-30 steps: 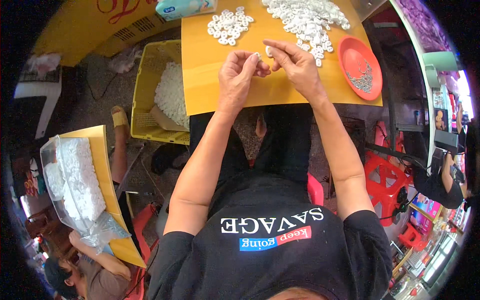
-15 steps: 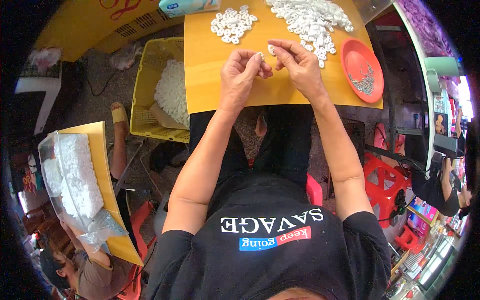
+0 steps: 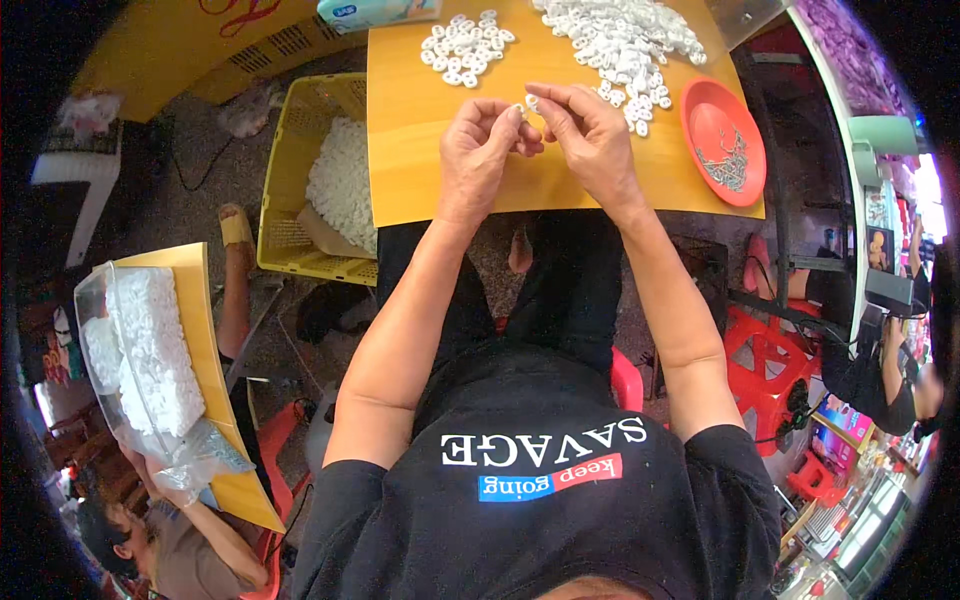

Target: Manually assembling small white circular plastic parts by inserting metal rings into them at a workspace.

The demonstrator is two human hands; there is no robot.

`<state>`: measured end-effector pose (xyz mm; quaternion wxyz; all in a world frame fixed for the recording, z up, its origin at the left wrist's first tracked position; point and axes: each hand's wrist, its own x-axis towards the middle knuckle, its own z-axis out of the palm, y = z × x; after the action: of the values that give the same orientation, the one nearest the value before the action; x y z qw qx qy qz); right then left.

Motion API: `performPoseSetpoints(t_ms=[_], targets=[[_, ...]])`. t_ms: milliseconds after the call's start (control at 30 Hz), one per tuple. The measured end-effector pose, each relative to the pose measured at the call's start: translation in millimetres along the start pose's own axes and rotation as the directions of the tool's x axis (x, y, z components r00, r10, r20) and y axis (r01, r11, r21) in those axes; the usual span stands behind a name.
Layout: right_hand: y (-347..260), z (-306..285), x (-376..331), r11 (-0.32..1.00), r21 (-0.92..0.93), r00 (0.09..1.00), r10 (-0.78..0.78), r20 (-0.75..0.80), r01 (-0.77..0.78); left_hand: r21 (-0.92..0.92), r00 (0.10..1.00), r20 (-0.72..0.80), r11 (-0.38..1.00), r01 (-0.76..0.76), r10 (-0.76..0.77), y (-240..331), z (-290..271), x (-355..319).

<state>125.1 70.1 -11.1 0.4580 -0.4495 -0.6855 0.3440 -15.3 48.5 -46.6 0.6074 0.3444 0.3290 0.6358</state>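
Over the yellow tabletop (image 3: pixel 410 150), my two hands are close together with their fingertips almost meeting. My left hand (image 3: pixel 474 160) is closed in a pinch on a small white plastic piece, mostly covered by the fingers. Between the thumb and index finger of my right hand (image 3: pixel 600 150) is another small white plastic piece (image 3: pixel 532 102). Beyond my left hand lies a small group of white oval pieces (image 3: pixel 466 50) with holes. A larger heap of white pieces (image 3: pixel 635 45) spreads past my right hand. An orange-red oval dish (image 3: pixel 697 100) at the right holds thin metal pins (image 3: pixel 730 165).
A yellow plastic crate (image 3: pixel 270 215) full of white pieces stands left of the table. Farther left, a person sits by a board with a clear bag (image 3: pixel 155 350) of white pieces. A red stool (image 3: pixel 765 365) is at the right. A soft packet (image 3: pixel 375 12) lies at the far edge.
My right hand has shifted left, bringing its white piece up beside my left fingertips. My left hand stays nearly still. At the left, the other person's arm has changed position.
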Motion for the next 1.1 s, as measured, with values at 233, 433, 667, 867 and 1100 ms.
performPoseSetpoints(t_ms=[233, 433, 667, 867, 1100], targets=[[2.0, 5.8, -1.3, 0.996, -0.064, 0.998, -0.056, 0.028, 0.057, 0.023, 1.000, -0.018, 1.000, -0.007, 0.008, -1.0, -0.8, 0.8], [-3.9, 25.7, -6.1, 0.999, 0.023, 0.994, -0.034, -0.106, 0.037, -0.005, 0.999, -0.039, 1.000, -0.030, 0.029, -1.6, 0.2, 1.7], [-0.8, 24.0, -5.8, 0.977, 0.191, 0.988, 0.113, -0.104, -0.091, 0.000, 0.999, -0.029, 0.999, -0.041, 0.041, 0.4, 2.6, 1.5], [-18.1, 1.3, -11.5, 0.752, 0.573, 0.945, 0.271, 0.182, -0.326, 0.135, 0.997, -0.016, 0.989, -0.067, 0.070, 14.9, 3.3, -13.1], [-41.5, 10.2, -29.8, 0.425, 0.781, 0.887, 0.282, 0.366, -0.457, -0.035, 0.985, 0.173, 0.999, 0.028, -0.022, 26.4, 6.4, -46.3]])
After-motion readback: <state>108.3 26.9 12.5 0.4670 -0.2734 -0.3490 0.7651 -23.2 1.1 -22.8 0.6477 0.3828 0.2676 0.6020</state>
